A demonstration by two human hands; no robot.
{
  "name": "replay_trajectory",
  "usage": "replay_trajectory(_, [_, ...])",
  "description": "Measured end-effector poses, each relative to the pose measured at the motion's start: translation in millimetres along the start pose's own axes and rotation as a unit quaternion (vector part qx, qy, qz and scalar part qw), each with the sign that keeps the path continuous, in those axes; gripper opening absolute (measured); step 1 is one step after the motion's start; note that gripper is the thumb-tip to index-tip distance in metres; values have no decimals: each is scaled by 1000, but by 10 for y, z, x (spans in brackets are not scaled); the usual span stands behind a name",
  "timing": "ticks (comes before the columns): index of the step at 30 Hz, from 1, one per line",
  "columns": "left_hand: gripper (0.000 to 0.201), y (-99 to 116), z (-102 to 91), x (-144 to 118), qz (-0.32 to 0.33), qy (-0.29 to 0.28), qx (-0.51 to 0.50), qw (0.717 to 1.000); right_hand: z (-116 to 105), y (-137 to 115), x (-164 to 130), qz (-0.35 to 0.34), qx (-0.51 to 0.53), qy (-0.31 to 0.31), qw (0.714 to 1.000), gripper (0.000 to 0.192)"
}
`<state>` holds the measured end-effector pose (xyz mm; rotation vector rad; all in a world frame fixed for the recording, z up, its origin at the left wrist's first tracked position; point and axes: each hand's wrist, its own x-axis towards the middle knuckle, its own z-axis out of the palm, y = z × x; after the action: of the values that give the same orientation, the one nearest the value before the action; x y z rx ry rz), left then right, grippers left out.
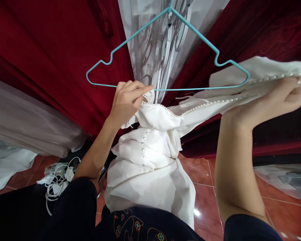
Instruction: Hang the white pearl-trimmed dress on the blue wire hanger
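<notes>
A white dress (150, 147) with pearl-like beads along its neckline and small buttons down the front hangs before me. Above it is a light-blue wire hanger (195, 89), its hook cut off at the top of the view. My left hand (129, 100) grips the dress's beaded edge close to the hanger's bottom bar, and its fingers reach that bar. Out to the right, my right hand (288, 93) holds the other side of the neckline, pulled away from the rest. The dress passes by the hanger's right end; whether that end is inside the cloth I cannot tell.
Dark red curtains (57, 50) hang left and right, with a patterned white gate (163, 50) between them. White cables (56, 184) lie tangled on a black surface at lower left. Reddish floor tiles (203, 197) show below, and sheer white fabric (27, 117) hangs at far left.
</notes>
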<state>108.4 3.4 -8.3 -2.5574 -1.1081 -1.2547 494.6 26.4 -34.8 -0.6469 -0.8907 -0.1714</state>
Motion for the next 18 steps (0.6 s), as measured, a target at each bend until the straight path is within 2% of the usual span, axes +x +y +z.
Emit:
replay_trajectory(1, [53,39,38,4,-4,5,-4,1000,-18,-76,-79,-70,17,44,996,39])
replay_trajectory(3, [50,118,112,14,-13,10,-8,1000,30,-331,-253,-150,8,52,987,36])
replay_trajectory(6, [46,199,183,35,-22,5,-10,1000,237,-806,-473,-218,-70,-34,973,27])
replay_trajectory(7, [45,212,190,38,-23,3,-12,1000,317,-938,-525,-201,-85,-84,972,22])
replay_trajectory(8, [45,219,189,39,-23,4,-13,1000,393,-1040,-569,-153,-100,-173,968,20])
replay_trajectory(10, [43,228,165,29,-27,4,-8,1000,513,-1136,-636,-63,-107,-324,938,22])
replay_trajectory(12, [41,239,130,5,-31,5,5,1000,576,-1110,-691,-2,-103,-406,908,22])
replay_trajectory(14, [43,253,102,-27,-26,4,15,1000,588,-1034,-744,17,-102,-411,906,21])
replay_trajectory(18, [50,233,73,-95,4,-9,39,999,583,-975,-837,-2,-107,-365,925,21])
